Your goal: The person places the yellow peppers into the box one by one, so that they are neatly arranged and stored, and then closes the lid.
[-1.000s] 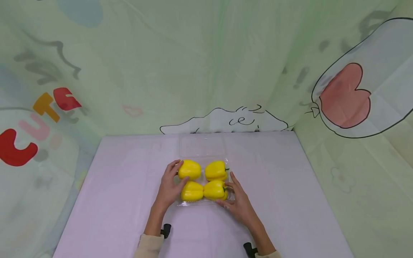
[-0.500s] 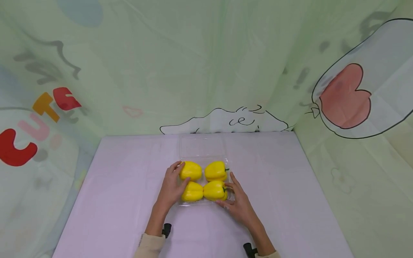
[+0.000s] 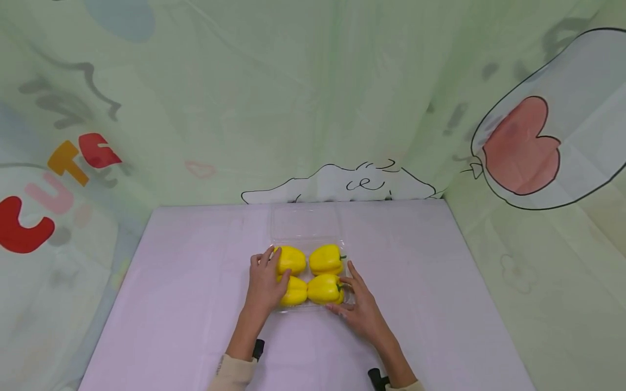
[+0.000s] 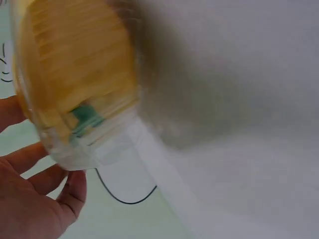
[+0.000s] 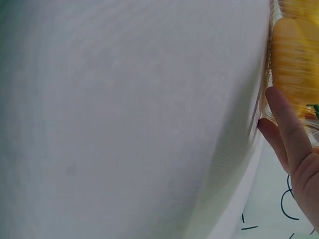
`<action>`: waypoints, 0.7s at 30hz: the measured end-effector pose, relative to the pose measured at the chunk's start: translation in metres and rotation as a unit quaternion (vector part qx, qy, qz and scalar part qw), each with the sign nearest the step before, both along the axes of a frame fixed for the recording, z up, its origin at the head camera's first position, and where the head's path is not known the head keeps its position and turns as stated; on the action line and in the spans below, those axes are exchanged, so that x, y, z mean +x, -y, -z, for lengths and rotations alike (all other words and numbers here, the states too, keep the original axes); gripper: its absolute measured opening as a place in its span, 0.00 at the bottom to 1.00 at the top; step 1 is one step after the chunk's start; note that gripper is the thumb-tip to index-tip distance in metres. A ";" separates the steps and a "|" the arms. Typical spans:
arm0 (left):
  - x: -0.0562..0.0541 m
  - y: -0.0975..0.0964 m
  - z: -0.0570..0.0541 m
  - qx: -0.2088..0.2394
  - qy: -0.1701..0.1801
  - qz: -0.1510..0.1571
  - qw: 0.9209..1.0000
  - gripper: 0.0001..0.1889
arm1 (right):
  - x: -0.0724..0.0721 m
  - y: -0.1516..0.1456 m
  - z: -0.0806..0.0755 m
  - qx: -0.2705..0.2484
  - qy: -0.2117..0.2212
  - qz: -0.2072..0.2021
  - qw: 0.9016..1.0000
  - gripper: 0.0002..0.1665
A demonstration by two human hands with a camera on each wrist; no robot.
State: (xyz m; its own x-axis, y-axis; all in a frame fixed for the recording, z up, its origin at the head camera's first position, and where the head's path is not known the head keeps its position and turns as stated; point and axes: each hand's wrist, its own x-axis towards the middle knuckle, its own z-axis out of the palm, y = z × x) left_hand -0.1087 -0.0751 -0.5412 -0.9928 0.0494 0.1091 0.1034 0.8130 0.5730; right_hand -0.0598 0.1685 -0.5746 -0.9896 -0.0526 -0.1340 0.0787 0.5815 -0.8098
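Observation:
In the head view, yellow bell peppers sit in two rows in a clear plastic clamshell container (image 3: 308, 308). My left hand (image 3: 264, 285) holds the back left bell pepper (image 3: 293, 260), its fingers on the left side and its thumb at the near side. That hand partly covers the front left bell pepper (image 3: 296, 294). My right hand (image 3: 365, 312) grips the container's front right corner, beside the front right bell pepper (image 3: 323, 289). Its thumb is at the front rim. The back right bell pepper (image 3: 325, 259) lies apart from both hands, its green stem pointing right.
The container's clear lid (image 3: 305, 222) is folded back flat behind the peppers. A pale lilac cloth (image 3: 415, 260) covers the table. Printed green curtains (image 3: 293, 108) stand along its back and sides. A black wrist-camera piece shows at each wrist.
The left hand has shifted right and slightly nearer, with the back left bell pepper moving a little the same way. The right hand has stayed in place at the container's corner.

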 end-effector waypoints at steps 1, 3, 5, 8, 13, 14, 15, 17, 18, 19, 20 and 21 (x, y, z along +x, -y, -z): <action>0.000 -0.001 -0.001 -0.008 0.004 0.000 1.000 0.31 | 0.000 0.000 0.000 -0.001 0.001 0.000 1.000 0.43; -0.001 -0.003 -0.004 -0.024 0.008 0.002 1.000 0.31 | 0.000 -0.001 0.001 -0.003 0.002 0.000 1.000 0.43; -0.002 -0.005 -0.006 -0.037 0.010 0.008 0.999 0.31 | 0.000 -0.001 0.001 -0.004 0.003 0.000 1.000 0.43; -0.003 -0.006 -0.006 -0.052 0.012 0.013 0.999 0.31 | 0.000 -0.002 0.002 -0.008 0.003 0.000 1.000 0.43; -0.005 -0.007 -0.004 -0.052 0.012 0.014 0.998 0.30 | 0.000 -0.001 0.000 -0.004 0.002 -0.001 1.000 0.43; -0.005 -0.007 -0.003 -0.050 0.010 0.013 0.999 0.30 | 0.000 -0.001 -0.001 -0.002 0.002 -0.001 1.000 0.43; -0.005 -0.007 -0.003 -0.047 0.009 0.013 0.999 0.30 | 0.000 -0.001 -0.001 -0.001 0.001 0.000 1.000 0.43; -0.006 -0.006 -0.003 -0.045 0.003 0.012 0.999 0.30 | 0.000 -0.001 -0.001 0.000 0.002 0.001 1.000 0.42; -0.007 -0.006 -0.003 -0.043 0.000 0.011 0.999 0.30 | 0.000 -0.001 -0.001 -0.001 0.002 0.001 1.000 0.43; -0.007 -0.006 -0.003 -0.042 -0.003 0.009 0.999 0.30 | 0.000 -0.001 -0.001 -0.002 0.003 0.001 1.000 0.43; -0.007 -0.006 -0.003 -0.039 -0.005 0.008 0.999 0.30 | 0.000 -0.001 -0.001 -0.003 0.004 0.001 1.000 0.43; -0.007 -0.006 -0.003 -0.037 -0.006 0.007 0.999 0.30 | 0.000 -0.001 -0.001 -0.004 0.005 0.001 1.000 0.43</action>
